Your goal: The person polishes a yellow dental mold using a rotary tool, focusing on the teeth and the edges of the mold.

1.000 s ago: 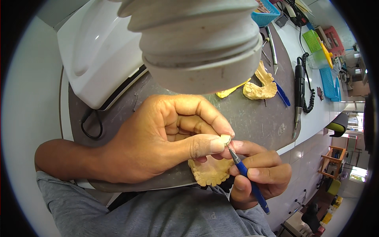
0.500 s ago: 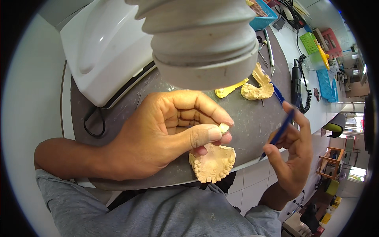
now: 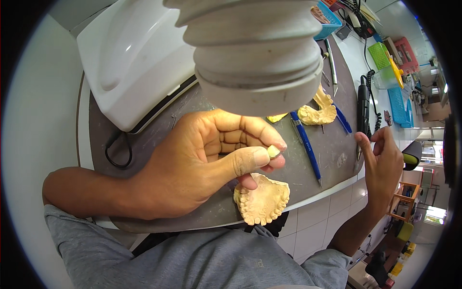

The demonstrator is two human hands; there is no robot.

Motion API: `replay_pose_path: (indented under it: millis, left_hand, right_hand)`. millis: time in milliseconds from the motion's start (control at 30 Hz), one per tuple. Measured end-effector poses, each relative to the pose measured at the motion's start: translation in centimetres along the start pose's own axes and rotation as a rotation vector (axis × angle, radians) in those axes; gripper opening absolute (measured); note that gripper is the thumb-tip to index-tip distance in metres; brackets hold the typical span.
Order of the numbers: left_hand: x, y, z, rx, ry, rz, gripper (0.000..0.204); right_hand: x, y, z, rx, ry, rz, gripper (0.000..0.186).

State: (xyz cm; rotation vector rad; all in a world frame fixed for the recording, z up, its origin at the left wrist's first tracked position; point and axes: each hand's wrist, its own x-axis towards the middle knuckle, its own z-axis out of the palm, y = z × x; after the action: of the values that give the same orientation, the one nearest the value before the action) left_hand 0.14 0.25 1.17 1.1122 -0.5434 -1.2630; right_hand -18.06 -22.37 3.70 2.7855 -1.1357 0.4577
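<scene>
Grey mat (image 3: pixel 339 159) — lettered pencil (image 3: pixel 307 149); left fingers (image 3: pixel 255 129) pinch pale piece (image 3: pixel 273 151); right fingers (image 3: pixel 383 137) near handpiece (image 3: pixel 363 103), grip unclear.

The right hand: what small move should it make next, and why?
Probably grasp the black handpiece: the right hand is right by it, the blue pencil lies on the mat, and the left hand pinches the small cream piece.

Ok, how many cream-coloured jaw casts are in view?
2: the near cast at the mat's front edge, below the left hand in the picture; the far cast, partly behind the white hose. The hose may hide others.
</scene>
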Motion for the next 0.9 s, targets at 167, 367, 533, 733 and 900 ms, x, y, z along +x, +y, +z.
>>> replay_pose_path:
  millis: [167, 367, 533, 733, 900]
  left_hand:
    - [0.2, -0.4, -0.2, -0.008, -0.016, 0.034, 0.014]
    - [0.2, -0.6, -0.4, -0.006, -0.034, 0.056, 0.016]
    - [0.3, -0.4, 0.0, -0.023, -0.012, 0.035, 0.017]
    - [0.7, -0.4, 0.0, -0.065, -0.049, 0.001, 0.017]
    - [0.3, -0.2, 0.2, -0.140, -0.085, -0.019, 0.016]
  right_hand:
    - [0.9, 2.3, 2.7, 0.172, -0.185, 0.110, 0.045]
    - [1.7, 5.6, 4.6, 0.576, -0.248, 0.194, 0.036]
    - [0.2, 4.0, 4.3, 1.475, 0.255, 0.354, 0.024]
    - [-4.6, -3.0, 3.3, 1.760, 0.283, -0.226, 0.027]
    - [-8.2, -8.2, 4.0, 1.339, 0.378, -0.272, 0.040]
